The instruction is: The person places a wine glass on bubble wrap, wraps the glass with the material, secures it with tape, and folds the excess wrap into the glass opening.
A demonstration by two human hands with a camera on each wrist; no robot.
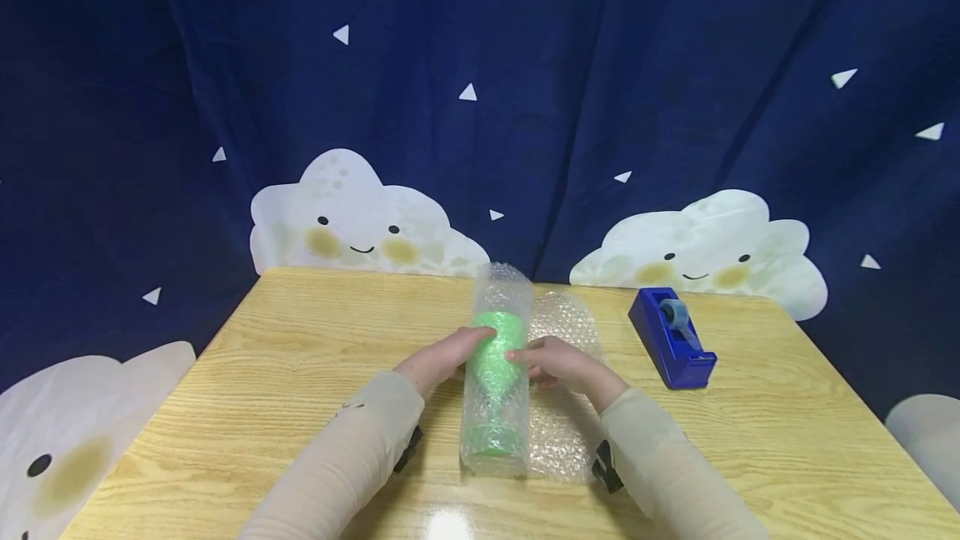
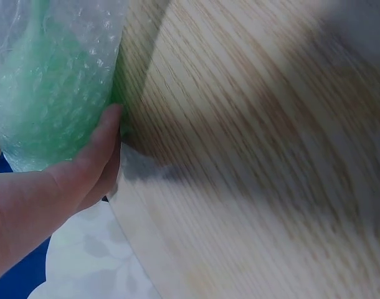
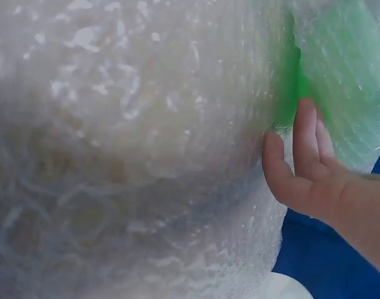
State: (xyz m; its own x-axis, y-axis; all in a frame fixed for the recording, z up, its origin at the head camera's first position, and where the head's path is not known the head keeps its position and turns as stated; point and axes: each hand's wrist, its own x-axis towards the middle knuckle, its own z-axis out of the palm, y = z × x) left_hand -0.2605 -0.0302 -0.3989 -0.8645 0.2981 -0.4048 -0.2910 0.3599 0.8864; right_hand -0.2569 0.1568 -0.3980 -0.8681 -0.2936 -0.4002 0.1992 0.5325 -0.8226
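A green goblet (image 1: 497,361) lies wrapped in a bubble wrap roll (image 1: 504,286), its bowl toward the back and its foot toward the front. From the left side my left hand (image 1: 442,357) holds the roll, thumb on top and fingers along its side. In the left wrist view these fingers (image 2: 103,143) reach down against the wrapped bowl. My right hand (image 1: 566,365) holds it from the right, one digit pressing on top. In the right wrist view, fingertips (image 3: 306,109) rest where the roll meets the flat bubble wrap (image 3: 146,124).
On the table's right side stands a blue tape dispenser (image 1: 671,340) holding a roll of clear tape (image 1: 677,315). Loose bubble wrap (image 1: 562,432) spreads right of the roll on the wooden table (image 1: 315,332). A dark blue curtain (image 1: 420,132) hangs behind the back edge.
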